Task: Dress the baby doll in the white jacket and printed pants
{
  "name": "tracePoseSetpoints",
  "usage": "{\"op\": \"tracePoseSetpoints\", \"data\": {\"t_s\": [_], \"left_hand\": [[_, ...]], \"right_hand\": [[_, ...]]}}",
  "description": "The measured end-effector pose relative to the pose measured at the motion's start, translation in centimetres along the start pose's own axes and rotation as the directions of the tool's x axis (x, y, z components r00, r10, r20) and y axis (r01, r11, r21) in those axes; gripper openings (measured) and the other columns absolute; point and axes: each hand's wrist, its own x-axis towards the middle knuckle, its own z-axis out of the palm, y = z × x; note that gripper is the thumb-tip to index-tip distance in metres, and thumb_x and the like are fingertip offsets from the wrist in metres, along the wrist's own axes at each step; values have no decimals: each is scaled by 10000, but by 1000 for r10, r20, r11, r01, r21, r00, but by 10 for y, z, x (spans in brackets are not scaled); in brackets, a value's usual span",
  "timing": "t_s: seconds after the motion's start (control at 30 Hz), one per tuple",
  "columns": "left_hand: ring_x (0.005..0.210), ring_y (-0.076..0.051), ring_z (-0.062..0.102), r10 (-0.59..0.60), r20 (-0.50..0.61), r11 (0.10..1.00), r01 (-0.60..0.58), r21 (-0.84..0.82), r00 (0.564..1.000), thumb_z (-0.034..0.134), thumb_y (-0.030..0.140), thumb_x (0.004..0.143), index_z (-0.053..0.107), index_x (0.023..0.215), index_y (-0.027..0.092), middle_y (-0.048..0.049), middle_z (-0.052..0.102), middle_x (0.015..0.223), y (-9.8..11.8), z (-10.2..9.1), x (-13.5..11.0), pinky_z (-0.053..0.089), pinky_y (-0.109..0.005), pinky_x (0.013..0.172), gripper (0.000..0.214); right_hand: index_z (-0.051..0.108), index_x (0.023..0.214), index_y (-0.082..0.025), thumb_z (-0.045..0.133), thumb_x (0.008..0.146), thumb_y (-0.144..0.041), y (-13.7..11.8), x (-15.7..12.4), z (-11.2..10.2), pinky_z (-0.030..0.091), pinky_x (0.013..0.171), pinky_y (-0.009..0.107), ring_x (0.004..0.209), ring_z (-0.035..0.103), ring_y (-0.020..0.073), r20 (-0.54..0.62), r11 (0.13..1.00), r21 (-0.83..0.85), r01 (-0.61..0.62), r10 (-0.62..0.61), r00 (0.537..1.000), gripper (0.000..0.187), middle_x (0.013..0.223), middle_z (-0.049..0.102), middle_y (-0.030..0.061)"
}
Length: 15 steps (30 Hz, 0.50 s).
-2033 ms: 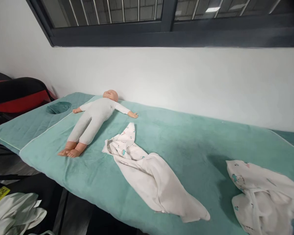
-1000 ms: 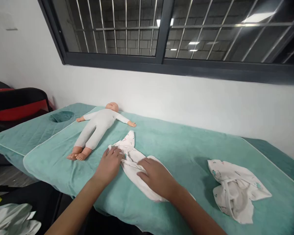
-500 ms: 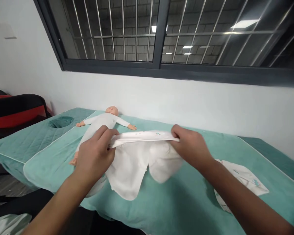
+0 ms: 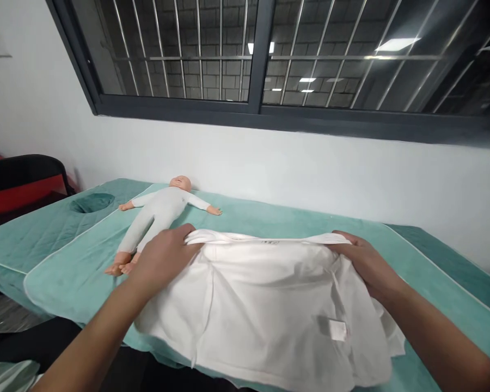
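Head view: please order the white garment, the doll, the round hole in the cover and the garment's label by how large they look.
1. white garment, though it is nearest the camera
2. doll, farther away
3. round hole
4. label

Care-training or treatment room, indoor. Evidence: 1 padded treatment table (image 4: 269, 223) under teal towelling, with 1 face hole (image 4: 92, 202) at its far left end; 1 baby doll (image 4: 155, 212) lying face-up on it; 1 white baby garment (image 4: 269, 305); plain white wall (image 4: 310, 163); 1 dark-framed barred window (image 4: 261, 54).
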Motion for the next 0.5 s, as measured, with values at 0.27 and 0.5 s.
{"op": "tracePoseSetpoints", "data": {"t_s": [0.27,0.5], "left_hand": [[901,-305,651,-21,104,960,-9,280,994,429,440,863,617,895,210,-119,697,964,-4,74,75,463,-358,701,298],[1213,-329,507,286,-24,918,-267,292,958,414,142,872,579,1164,118,-196,570,1269,17,147,75,407,-467,978,336]], "right_hand": [[579,811,-198,520,845,-459,40,51,35,426,659,287,781,601,211,35,816,-579,3,21,999,270,862,663,58],[492,1306,-129,521,881,-254,70,51,108,357,1025,453,1255,464,319,136,592,-760,268,-258,956,444,1363,521,188]]}}
